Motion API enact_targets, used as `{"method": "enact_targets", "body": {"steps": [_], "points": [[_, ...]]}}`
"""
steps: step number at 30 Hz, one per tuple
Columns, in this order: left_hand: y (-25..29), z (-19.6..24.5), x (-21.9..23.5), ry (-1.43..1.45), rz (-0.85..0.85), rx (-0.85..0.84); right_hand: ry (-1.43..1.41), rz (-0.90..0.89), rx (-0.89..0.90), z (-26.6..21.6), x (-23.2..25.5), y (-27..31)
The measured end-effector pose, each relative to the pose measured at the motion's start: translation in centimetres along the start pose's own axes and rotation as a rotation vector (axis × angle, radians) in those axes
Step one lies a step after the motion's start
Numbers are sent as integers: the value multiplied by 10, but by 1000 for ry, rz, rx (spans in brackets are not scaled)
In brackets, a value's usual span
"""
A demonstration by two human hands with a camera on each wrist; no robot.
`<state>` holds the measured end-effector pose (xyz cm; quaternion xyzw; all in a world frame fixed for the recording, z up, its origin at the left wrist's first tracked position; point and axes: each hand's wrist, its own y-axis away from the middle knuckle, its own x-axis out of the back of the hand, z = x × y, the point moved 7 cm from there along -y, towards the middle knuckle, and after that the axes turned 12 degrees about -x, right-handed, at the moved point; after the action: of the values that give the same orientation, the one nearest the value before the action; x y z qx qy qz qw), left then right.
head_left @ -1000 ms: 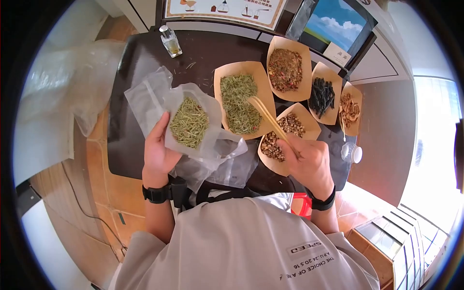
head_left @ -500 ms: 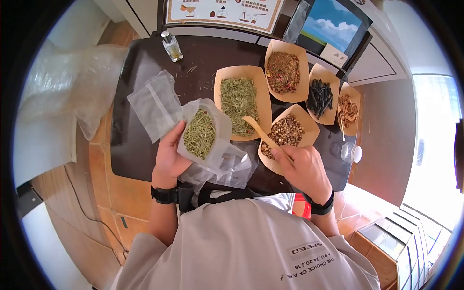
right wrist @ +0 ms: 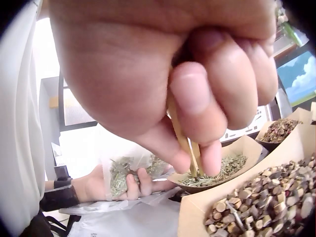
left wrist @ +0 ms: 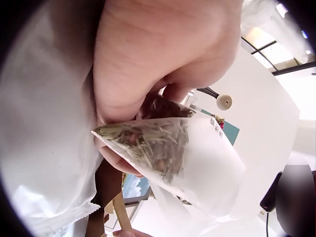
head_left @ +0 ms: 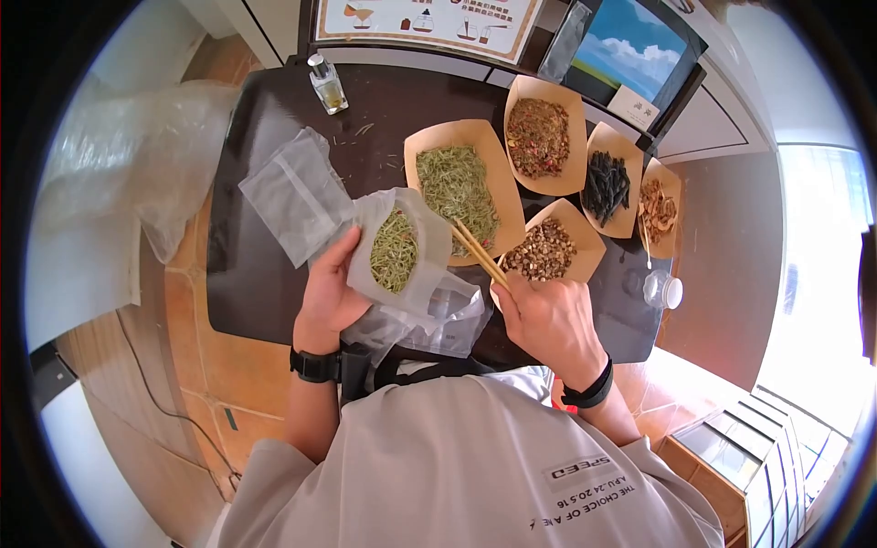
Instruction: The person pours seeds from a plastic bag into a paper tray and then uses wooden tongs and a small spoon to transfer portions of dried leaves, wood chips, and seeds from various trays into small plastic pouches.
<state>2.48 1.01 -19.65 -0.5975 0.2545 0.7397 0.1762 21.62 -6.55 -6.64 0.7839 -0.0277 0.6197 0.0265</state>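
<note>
My left hand (head_left: 333, 292) holds a translucent pouch (head_left: 431, 248) by its side, its mouth spread and dried green stems (head_left: 395, 256) inside. The pouch's lower corner, packed with stems, shows in the left wrist view. With curled fingers my right hand (head_left: 553, 324) grips slim bamboo tongs (head_left: 477, 251). Their tips point at the near left end of a paper tray (head_left: 500, 196) of the same dried green herb. Beside the tongs stands a second paper tray (head_left: 583, 248) of chopped brown pieces, partly hidden behind the right hand.
Farther back are paper trays of reddish mixed herb (head_left: 539, 137), dark strips (head_left: 606, 187) and brown slices (head_left: 657, 205). A glass bottle (head_left: 329, 87) stands at back left, a clear jar (head_left: 660, 289) lies right. Clear bags (head_left: 297, 196) lie beyond the left hand and under the pouch (head_left: 457, 324).
My left hand and the pouch have moved right, closer to the herb tray. My right hand has shifted left, and the tongs have turned, now showing both arms, tips lower at the tray's near end.
</note>
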Motion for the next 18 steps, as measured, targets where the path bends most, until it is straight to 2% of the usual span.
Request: {"method": "enact_targets", "body": {"steps": [8, 11, 14, 16, 18], "points": [[-1, 4, -1, -32, 25, -51, -47, 121, -26, 27, 20, -5], [-2, 3, 0, -35, 41, -48, -263, 131, -52, 34, 36, -6], [-2, 3, 4, -53, 70, -39, -337, 173, -31, 21, 61, -5], [-2, 2, 3, 2, 39, -23, -371, 122, -9, 11, 68, -6], [-1, 4, 11, -39, 78, -29, -417, 6, 173, -12, 64, -5]]}}
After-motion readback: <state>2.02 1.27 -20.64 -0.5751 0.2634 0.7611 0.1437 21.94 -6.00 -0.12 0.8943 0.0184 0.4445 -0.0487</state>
